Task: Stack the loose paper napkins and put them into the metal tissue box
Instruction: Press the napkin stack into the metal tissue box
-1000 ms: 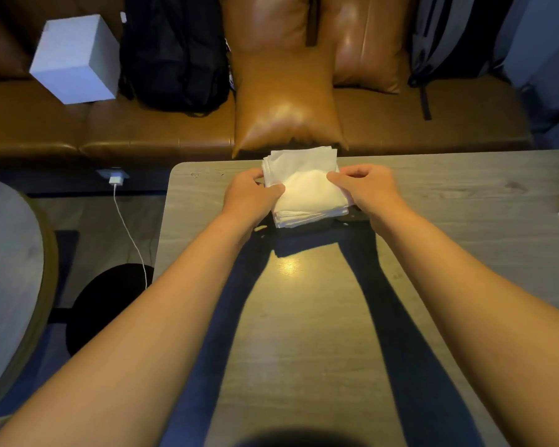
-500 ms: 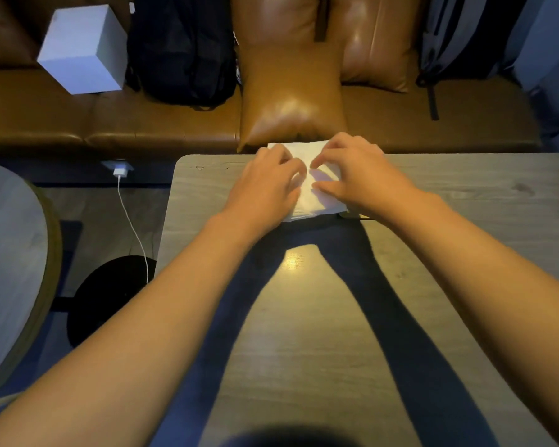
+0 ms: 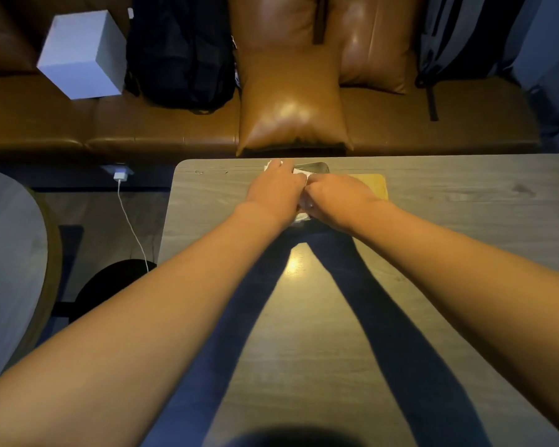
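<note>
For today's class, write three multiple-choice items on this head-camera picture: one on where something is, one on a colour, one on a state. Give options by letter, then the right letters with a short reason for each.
1. Where is the white cube-shaped box?
A. On the brown leather sofa
B. On the grey wooden table
C. On the floor

2. What colour is the flat board beyond the right hand?
A. Red
B. Yellow
C. Black

3. What are the two hands doing?
A. Resting apart on the table
B. Lifted high in the air
C. Side by side on the white paper napkins

Answers:
1. A: the box sits on the sofa seat beside a black backpack.
2. B: its bare corner shows yellow.
3. C: the left hand and right hand meet over the napkins, covering most of them.
</note>
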